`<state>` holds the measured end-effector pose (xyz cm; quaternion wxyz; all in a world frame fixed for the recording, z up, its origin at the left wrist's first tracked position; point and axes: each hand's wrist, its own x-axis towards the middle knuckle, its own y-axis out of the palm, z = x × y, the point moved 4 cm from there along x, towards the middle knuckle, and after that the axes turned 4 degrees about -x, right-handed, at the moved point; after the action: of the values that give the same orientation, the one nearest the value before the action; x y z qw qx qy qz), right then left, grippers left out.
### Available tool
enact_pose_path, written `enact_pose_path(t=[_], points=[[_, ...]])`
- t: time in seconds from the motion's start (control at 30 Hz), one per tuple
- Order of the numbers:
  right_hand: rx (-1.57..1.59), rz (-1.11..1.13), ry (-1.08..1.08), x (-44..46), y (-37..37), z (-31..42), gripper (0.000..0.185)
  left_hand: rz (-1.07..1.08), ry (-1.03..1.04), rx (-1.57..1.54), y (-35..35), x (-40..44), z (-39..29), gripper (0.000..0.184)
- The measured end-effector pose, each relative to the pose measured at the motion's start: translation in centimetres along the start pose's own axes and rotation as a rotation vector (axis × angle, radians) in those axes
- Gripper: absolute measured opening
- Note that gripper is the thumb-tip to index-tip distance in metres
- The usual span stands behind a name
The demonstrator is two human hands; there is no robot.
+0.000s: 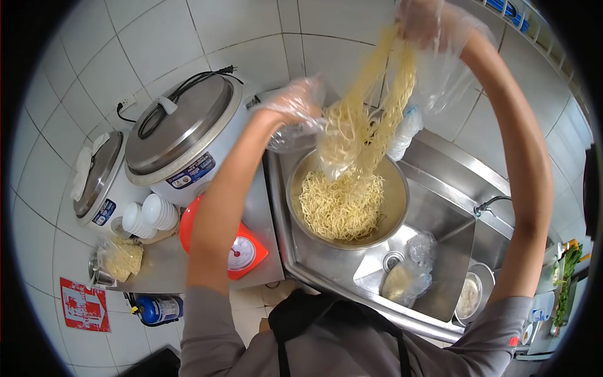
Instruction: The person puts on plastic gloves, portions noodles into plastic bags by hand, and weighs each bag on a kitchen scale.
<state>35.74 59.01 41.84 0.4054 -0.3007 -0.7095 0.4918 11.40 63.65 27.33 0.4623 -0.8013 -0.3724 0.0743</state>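
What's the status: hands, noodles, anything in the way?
Right hand high, gripping hanging noodles. Left hand lower, beside them, grip unclear. More noodles in metal bowl below. No obstruction seen.

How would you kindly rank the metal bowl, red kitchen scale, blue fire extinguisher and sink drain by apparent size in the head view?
1. Metal bowl
2. Red kitchen scale, partly behind the left forearm
3. Blue fire extinguisher
4. Sink drain

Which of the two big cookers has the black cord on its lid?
The bigger-looking cooker, nearer the left hand: the black cord lies looped across its lid. The other cooker has a white cloth on top instead.
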Motion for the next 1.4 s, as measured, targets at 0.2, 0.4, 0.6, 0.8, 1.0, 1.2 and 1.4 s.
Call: enact_pose_path(t=[0.2, 0.4, 0.6, 0.8, 1.0, 1.2, 1.4], points=[[-0.044, -0.339, 0.056, -1.4, 3.7, 3.3, 0.016, 0.33, 0.075, 0.38, 11.1, 0.2, 4.9, 0.077], [0.013, -0.054, 0.675, -2.8, -4.8, 11.4, 0.019, 0.116, -0.07, -0.082, 14.6, -2.1, 9.8, 0.05], [0.61, -0.771, 0.522, -3.6, -6.4, 15.2, 0.014, 0.07, -0.129, -0.22, 14.9, -3.0, 13.7, 0.058], [-0.267, -0.776, 0.444, -2.6, -7.7, 14.4, 0.015, 0.161, -0.272, -0.193, 15.3, -4.8, 15.1, 0.075], [-0.312, -0.553, 0.382, -3.0, -0.6, 6.8, 0.02, 0.184, -0.404, -0.417, 15.0, -5.8, 16.4, 0.074], [0.098, -0.317, 0.477, -7.9, 14.7, 7.3, 0.025, -0.049, -0.161, -0.449, 12.7, -4.8, 14.5, 0.073], [0.367, 0.591, 0.279, -10.4, 27.5, 11.9, 0.087, -0.023, -0.111, -0.51, 10.3, -3.1, 9.7, 0.072]])
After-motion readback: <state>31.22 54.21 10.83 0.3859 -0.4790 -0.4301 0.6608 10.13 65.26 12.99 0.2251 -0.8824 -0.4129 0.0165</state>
